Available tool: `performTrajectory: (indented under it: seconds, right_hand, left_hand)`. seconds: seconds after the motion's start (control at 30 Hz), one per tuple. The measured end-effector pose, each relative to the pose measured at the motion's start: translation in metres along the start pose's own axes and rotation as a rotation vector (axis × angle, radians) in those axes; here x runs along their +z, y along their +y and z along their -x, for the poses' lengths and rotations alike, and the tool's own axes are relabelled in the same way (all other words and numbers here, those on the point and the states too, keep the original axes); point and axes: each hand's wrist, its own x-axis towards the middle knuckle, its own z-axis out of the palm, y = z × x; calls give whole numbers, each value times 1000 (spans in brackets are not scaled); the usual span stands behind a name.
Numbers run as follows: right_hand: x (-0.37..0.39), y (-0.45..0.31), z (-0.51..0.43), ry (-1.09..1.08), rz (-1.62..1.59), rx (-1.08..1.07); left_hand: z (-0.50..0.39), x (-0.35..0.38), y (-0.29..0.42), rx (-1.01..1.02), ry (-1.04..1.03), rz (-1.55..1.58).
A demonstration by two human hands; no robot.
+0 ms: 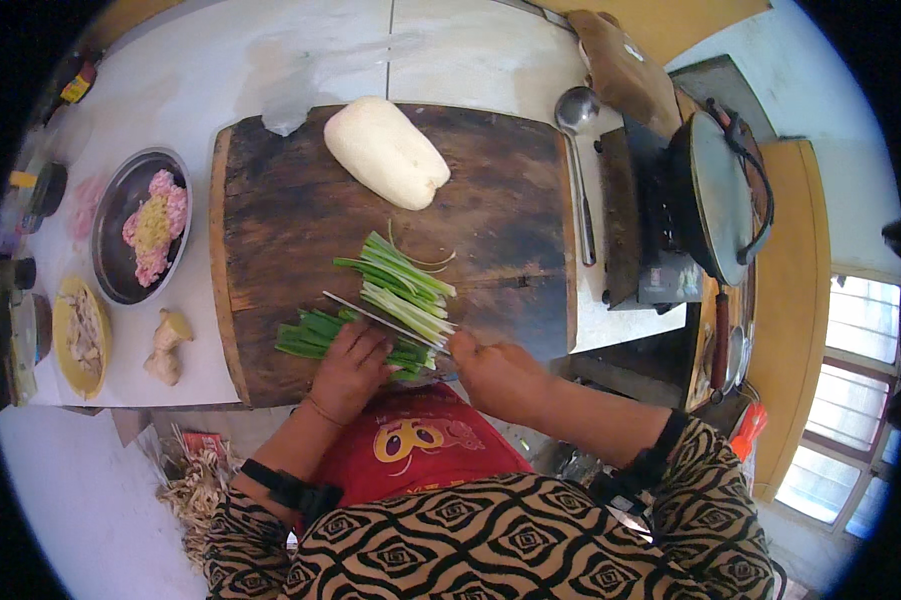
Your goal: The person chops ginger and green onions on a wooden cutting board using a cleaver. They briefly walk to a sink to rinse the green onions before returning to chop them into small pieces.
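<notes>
My right hand [495,373] grips the handle of a kitchen knife [383,321], whose blade slants up to the left over the wooden cutting board [285,217]. With bent fingers, my left hand [353,367] presses down a bunch of green onions [311,335] on the near side of the blade. Beyond the blade lie cut green onion lengths [405,281], green at the left and pale at the right. A thick, pale, peeled root vegetable [386,152] rests at the far part of the board. The knife handle is mostly hidden in my fist.
Left of the board are a metal bowl [103,259] of minced meat, a yellow dish [99,315] and a piece of ginger [169,349]. A ladle [581,180] lies along the right edge, beside a portable stove [634,225] and a lidded pan [720,199].
</notes>
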Motion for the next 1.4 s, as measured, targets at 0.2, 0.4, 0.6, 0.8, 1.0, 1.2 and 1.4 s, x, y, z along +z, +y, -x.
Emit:
performTrajectory:
  seconds: [0.2, 0.4, 0.6, 0.8, 1.0, 1.2, 1.4]
  right_hand:
    - [20, 5, -12, 28, -55, 78]
    - [37, 20, -9, 280, -226, 129]
    - [37, 24, -7, 246, -135, 4]
    - [26, 15, -7, 219, -109, 34]
    - [2, 4, 7, 149, -6, 20]
    - [-9, -11, 14, 45, 63, 64]
    - [-11, -12, 6, -58, 7, 121]
  left_hand:
    - [-5, -13, 9, 16, -14, -12]
    - [-22, -10, 0, 77, -19, -15]
    - [-23, -15, 5, 38, -120, -142]
    - [-8, -28, 14, -39, -205, -111]
    - [-4, -17, 3, -48, -145, -23]
    - [-4, -12, 0, -55, -122, -46]
    - [-8, -14, 0, -70, -156, -53]
